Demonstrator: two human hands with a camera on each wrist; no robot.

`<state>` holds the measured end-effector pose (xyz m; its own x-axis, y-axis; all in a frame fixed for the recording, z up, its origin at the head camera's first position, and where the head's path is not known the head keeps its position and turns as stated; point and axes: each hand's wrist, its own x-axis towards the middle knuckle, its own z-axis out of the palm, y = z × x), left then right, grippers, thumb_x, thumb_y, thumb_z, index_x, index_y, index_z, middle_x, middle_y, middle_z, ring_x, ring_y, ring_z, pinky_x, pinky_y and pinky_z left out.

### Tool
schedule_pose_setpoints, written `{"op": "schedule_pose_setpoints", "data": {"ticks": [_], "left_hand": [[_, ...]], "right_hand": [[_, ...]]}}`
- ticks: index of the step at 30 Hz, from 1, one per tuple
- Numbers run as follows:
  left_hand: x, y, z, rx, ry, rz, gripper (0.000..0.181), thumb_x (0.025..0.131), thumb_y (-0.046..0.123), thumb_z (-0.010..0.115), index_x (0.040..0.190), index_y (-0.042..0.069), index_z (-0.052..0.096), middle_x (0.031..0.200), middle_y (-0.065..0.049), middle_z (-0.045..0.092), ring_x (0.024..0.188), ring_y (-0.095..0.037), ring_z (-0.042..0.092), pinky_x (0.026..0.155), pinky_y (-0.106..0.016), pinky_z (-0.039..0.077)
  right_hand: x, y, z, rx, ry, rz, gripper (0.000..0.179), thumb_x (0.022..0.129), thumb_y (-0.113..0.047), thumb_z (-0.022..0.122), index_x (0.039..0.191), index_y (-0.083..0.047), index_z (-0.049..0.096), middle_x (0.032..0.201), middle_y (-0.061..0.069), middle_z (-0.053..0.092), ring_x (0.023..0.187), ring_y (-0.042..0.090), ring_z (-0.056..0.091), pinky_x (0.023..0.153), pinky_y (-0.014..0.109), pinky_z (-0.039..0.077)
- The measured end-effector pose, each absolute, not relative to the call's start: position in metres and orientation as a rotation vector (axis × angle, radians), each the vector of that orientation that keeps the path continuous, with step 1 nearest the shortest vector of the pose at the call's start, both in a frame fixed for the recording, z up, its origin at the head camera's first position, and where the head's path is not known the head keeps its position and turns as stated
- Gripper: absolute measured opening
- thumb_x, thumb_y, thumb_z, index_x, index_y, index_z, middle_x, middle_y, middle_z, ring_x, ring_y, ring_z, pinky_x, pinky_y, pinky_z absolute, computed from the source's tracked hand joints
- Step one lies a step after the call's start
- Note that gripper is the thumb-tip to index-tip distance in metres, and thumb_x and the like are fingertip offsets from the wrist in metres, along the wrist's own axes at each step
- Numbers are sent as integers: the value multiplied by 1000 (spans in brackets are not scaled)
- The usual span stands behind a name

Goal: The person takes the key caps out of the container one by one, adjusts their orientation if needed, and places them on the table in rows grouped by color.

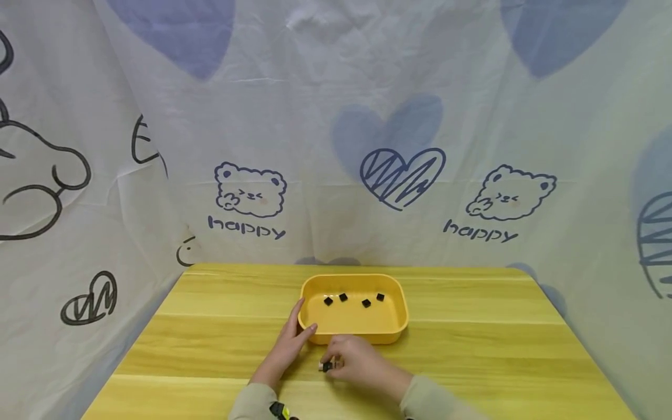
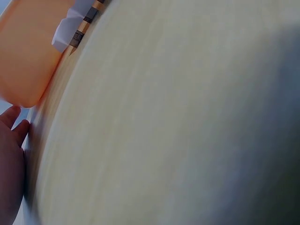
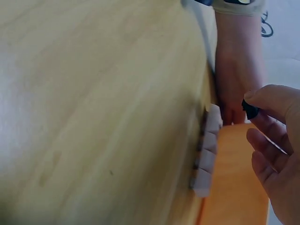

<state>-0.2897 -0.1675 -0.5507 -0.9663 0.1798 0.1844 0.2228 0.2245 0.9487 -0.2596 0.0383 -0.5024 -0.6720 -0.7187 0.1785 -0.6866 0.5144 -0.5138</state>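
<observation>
A yellow rectangular tray [image 1: 354,338] stands on the table with several small black cubes [image 1: 366,303] spread inside it. My left hand [image 1: 286,348] rests at the tray's left front corner, fingers straight along the outer wall and thumb at the front rim. In front of the tray, my right hand [image 1: 362,363] pinches a small black piece [image 3: 250,109] between thumb and index finger; the other fingers are bent below it. Beside that hand, a row of small white blocks [image 3: 206,161] lies along the tray's front wall, mostly hidden by the hand in the head view.
The wooden table [image 1: 488,350] reaches back to a white cloth [image 1: 315,146] printed with hearts and bears. More cloth hangs at both sides. Brown and dark faces [image 2: 84,23] show on the row of blocks in the left wrist view.
</observation>
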Motion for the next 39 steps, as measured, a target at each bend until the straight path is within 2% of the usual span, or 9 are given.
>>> {"op": "schedule_pose_setpoints", "data": {"ticks": [5,9,14,24,32,39], "left_hand": [[-296,-169,-562,-398,-2436,-1881,74,99,22,60,157,11,15,155,-28,21,140,-39,27,113,-54,22],[-293,-169,-560,-425,-2428,-1861,74,99,24,59,156,9,15,154,-30,22,139,-41,29,111,-56,24],[-291,-168,-559,-461,-2437,-1789,74,100,27,57,156,6,14,152,-34,23,136,-46,31,109,-58,28],[-292,-169,-557,-390,-2443,-1898,75,99,23,59,157,9,13,157,-26,15,141,-41,24,113,-55,22],[-296,-168,-558,-397,-2414,-1944,74,99,17,58,156,7,11,156,-29,14,141,-43,24,113,-55,21],[-294,-168,-560,-403,-2413,-1937,74,99,19,59,157,10,13,156,-30,16,140,-41,26,114,-54,20]], "right_hand": [[-257,31,-510,-1335,2751,-720,14,78,-17,80,92,-18,78,82,-19,57,74,-4,48,68,12,42],[-256,27,-517,-1444,2804,-595,13,75,-18,80,88,-21,78,82,-20,59,76,-4,48,71,13,40],[-255,22,-519,-1448,2797,-517,15,74,-22,81,88,-24,78,81,-22,58,74,-3,45,69,14,39],[-253,18,-520,-1480,2807,-373,13,76,-25,81,88,-27,78,79,-22,55,73,-2,43,69,16,38],[-253,21,-518,-1492,2817,-408,16,74,-26,82,90,-26,77,81,-21,56,73,-2,42,69,16,37],[-253,36,-512,-1551,2836,-551,18,72,-19,79,90,-22,78,84,-19,61,76,-2,46,71,15,39]]}}
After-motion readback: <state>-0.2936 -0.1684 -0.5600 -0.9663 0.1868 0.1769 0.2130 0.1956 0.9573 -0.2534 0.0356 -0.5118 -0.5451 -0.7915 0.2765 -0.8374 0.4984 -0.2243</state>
